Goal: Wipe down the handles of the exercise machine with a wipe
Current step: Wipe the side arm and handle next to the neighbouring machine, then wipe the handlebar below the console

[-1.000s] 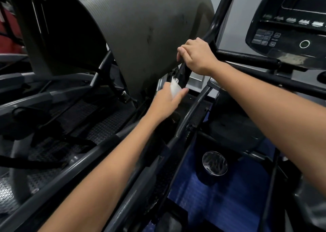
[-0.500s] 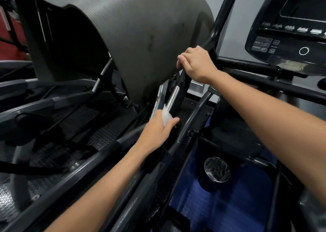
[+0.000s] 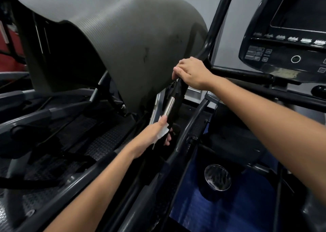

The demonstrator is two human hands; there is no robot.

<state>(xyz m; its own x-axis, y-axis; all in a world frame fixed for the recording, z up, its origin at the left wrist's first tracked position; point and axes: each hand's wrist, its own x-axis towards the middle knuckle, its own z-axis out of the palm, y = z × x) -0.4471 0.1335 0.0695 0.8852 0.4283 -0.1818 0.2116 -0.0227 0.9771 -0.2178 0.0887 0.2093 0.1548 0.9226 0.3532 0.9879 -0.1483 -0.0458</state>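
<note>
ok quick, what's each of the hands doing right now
Left hand: closed, holding the wipe around the handle.
Right hand: closed, gripping the handle higher up.

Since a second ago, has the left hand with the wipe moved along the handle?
Yes. The left hand and wipe slid down the handle, away from the right hand gripping its top, exposing the silver section.
</note>
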